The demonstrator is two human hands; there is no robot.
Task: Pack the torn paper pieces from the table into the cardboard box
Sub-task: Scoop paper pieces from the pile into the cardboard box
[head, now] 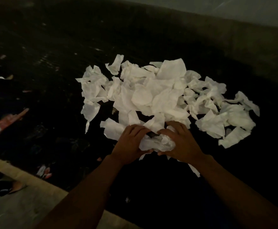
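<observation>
A wide heap of white torn paper pieces (159, 95) lies on a dark table top (52, 52). At the heap's near edge, my left hand (129, 142) and my right hand (180, 142) press together from both sides around a crumpled bunch of paper (158, 142). Both hands curl their fingers over this bunch. A few strips hang below the hands. No cardboard box shows in this view.
Small coloured scraps (44, 171) and a reddish printed strip (4, 124) lie on the table's left side. The table's near edge (19, 172) runs diagonally at the lower left, with a pale floor beyond. A light wall (234, 10) stands behind the table.
</observation>
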